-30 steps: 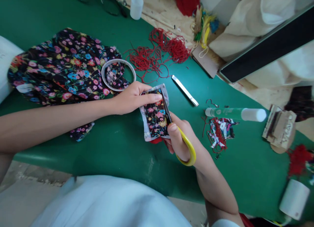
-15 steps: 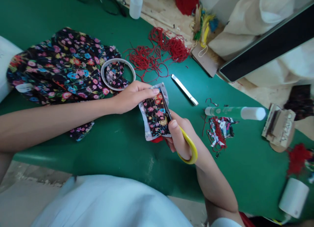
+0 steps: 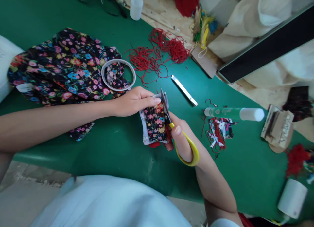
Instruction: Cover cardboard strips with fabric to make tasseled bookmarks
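Left hand: pinching black floral fabric piece. Right hand: gripping yellow-handled metal scissors. Translucent white cylindrical cup: contents indiscernible.

No text is legible: lettering on the cardboard piece, just right of the green-and-white tube, and faint print on that tube, defy reading.

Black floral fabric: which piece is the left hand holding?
The left hand holds the small, pale-edged piece, at the scissors; the larger, bunched piece lies on the green table.
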{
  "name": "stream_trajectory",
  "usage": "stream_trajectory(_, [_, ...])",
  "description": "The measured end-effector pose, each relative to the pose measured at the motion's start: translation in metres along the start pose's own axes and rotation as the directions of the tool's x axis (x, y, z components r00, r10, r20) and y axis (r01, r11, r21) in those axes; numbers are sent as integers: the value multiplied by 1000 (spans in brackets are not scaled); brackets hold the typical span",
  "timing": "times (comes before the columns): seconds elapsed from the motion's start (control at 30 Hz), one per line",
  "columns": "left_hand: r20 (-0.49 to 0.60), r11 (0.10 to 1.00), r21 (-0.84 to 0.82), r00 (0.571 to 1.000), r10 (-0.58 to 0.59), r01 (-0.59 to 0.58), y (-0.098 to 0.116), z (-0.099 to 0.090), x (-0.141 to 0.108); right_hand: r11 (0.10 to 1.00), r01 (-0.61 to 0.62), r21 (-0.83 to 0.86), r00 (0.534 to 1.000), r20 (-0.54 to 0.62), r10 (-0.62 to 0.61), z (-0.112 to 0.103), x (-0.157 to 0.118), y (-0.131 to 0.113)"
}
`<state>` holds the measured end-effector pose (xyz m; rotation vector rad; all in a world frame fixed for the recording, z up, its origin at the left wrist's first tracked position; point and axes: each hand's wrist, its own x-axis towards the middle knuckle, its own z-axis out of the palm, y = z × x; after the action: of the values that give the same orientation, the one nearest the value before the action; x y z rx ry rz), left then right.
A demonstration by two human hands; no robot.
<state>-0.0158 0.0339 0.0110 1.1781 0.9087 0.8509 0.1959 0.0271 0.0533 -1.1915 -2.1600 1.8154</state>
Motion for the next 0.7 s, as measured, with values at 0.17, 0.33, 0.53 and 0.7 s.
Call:
stream_trajectory(0.17, [-12,1000,1,1000,1,-1,0,0,-1,999,-6,-54,999,-36,4,2,0,1])
stream_trajectory(0.33, [3,999,-39,1000,-18,18,-1,1,-1,997,-13,-81,998,-58,8,3,0,-2])
stream_trajectory(0.53, [19,1000,-11,1000,21,-20,-2,1,0,999,3,-55,998,-59,-6,5,0,-4])
stream_trajectory(0.7, [21,997,53,998,52,-53,0,1,-1,996,24,-88,998,-55,-29,4,1,-3])
